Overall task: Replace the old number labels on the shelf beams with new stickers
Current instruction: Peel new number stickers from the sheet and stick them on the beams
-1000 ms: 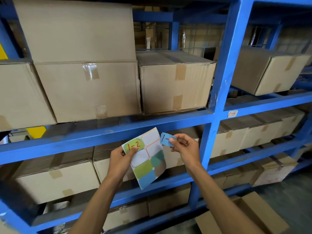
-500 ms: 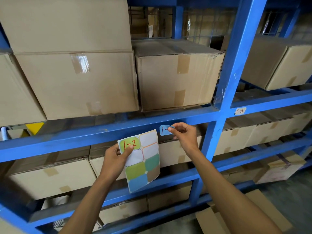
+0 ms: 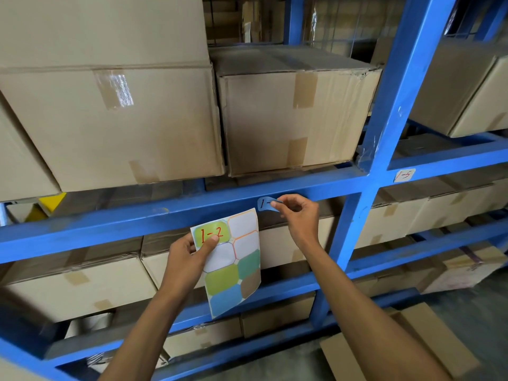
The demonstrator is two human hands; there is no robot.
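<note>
My R hand [image 3: 298, 217] pinches the blue sticker [image 3: 264, 203] by its right edge, at the beam [image 3: 137, 220], prob. just touching. It's thin, floppy, tacky: hold the edge only. L hand [image 3: 187, 255] grips the sheet [image 3: 233, 259] below the beam.

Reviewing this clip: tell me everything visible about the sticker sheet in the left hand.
The sticker sheet is a thin white backing page, held roughly upright and tilted, in front of the blue shelf beam. Two columns of rounded labels: a green one at top left with "1-2" handwritten in red, three blank peeled spots outlined in orange, then green, teal, brown and blue stickers below. The left hand pinches its left edge, thumb over the "1-2" label. Its lower end hangs free.
</note>
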